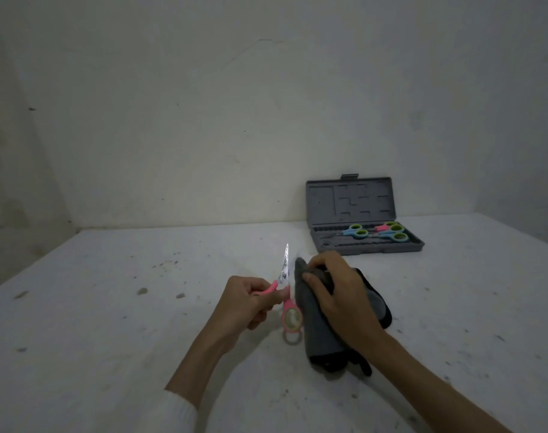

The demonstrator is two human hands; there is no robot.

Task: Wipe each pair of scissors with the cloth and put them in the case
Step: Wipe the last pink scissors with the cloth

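My left hand (246,300) grips a pair of pink-handled scissors (286,295) by the handle, blades pointing up and away, one pink ring hanging below my fingers. Just to their right, my right hand (338,292) holds a dark grey cloth (316,320) bunched under its fingers; the cloth's lower end lies on the table. Cloth and blades are close but apart. At the back right stands an open grey case (365,248) with several blue and pink scissors with green rings (377,231) lying in its tray.
The white table (141,339) is speckled with dark marks and runs to a pale wall behind. The case lid (349,200) stands upright against that wall.
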